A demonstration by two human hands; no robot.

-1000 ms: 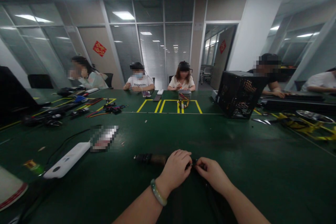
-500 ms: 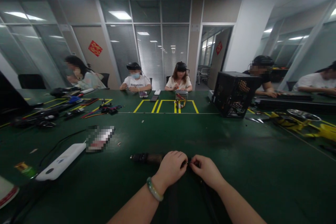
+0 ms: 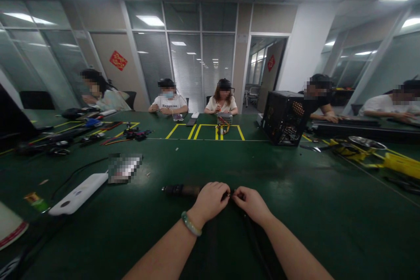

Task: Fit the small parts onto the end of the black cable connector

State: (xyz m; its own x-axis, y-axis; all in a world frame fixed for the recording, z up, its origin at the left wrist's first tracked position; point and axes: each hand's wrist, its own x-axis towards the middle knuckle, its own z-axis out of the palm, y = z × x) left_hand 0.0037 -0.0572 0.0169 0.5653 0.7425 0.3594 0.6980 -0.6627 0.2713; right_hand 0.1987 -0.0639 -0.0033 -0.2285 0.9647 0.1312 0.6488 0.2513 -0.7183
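Observation:
A dark cylindrical tool (image 3: 183, 190) with a narrow pale tip lies crosswise over the green table, its tip pointing left. My left hand (image 3: 211, 201), with a green bangle at the wrist, is closed around the tool's right-hand part, which it mostly hides. Close beside it, my right hand (image 3: 251, 203) is closed in a pinch at the tool's right end; what sits between those fingertips is too small and dark to make out. From under the right hand a thick black cord (image 3: 254, 240) runs toward the front edge.
A white power strip (image 3: 80, 194), a blurred-out phone-like device (image 3: 124, 169) and a small green bottle (image 3: 36, 202) lie to the left. Loose wires (image 3: 134, 133) are farther back. Ahead right stands a black computer case (image 3: 284, 118), beside yellow parts (image 3: 402, 166). Several people sit around the table.
The view has shifted slightly. Both hands keep nearly the same pose at the tool, with the fingertips still close together.

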